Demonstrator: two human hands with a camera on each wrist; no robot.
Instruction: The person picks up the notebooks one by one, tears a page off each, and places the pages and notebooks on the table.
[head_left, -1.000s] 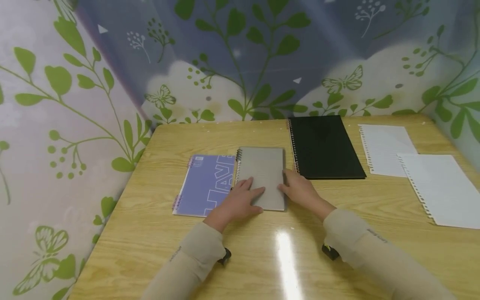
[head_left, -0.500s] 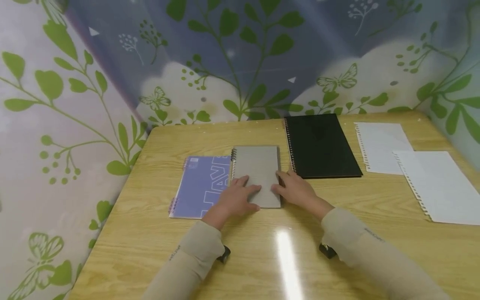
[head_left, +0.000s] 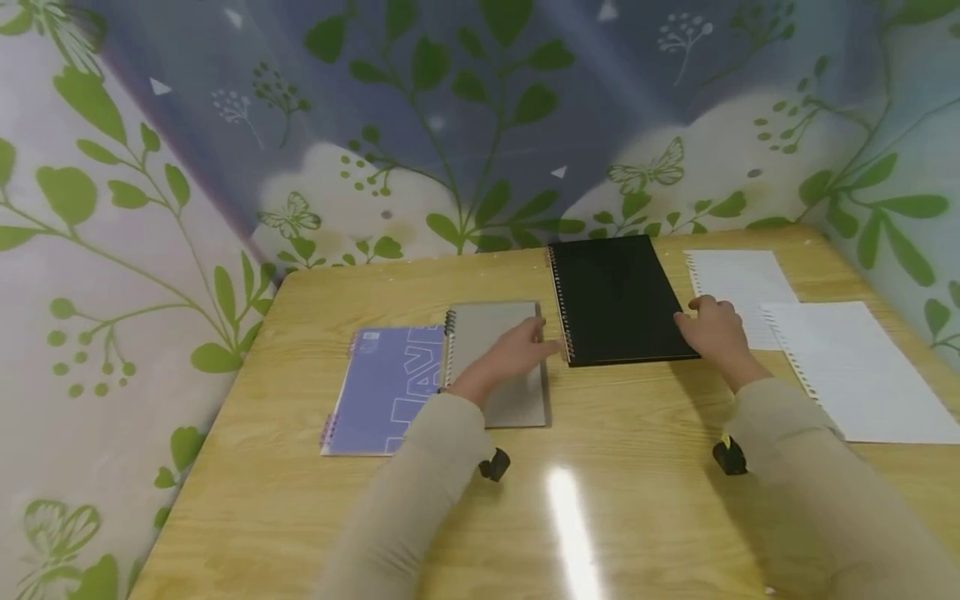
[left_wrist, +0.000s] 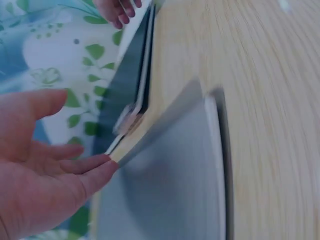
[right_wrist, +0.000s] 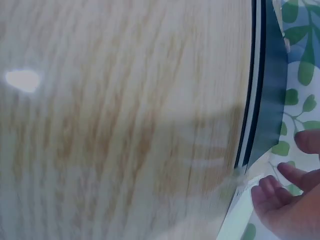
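My left hand [head_left: 517,352] hovers over the right part of a grey spiral notebook [head_left: 517,404], its fingers reaching toward the ringed left edge of a black spiral notebook [head_left: 615,300]. In the left wrist view the fingers of that hand [left_wrist: 55,170] are extended and hold nothing. At the black notebook's right edge is my right hand [head_left: 716,333], thumb beside the cover; whether it touches cannot be told. The right wrist view shows this hand [right_wrist: 292,200] with loosely bent fingers and nothing in them. Both notebooks lie flat.
A purple spiral notebook [head_left: 375,387] lies at the left, partly under the grey one's ringed edge. To the right are two loose white sheets with torn holes, a far sheet [head_left: 738,271] and a nearer sheet [head_left: 862,375]. A patterned wall [head_left: 405,208] borders the wooden table.
Both hands have left their hold on the grey notebook and moved to the right. The right hand is now at the black notebook's right side, the left hand near its rings.
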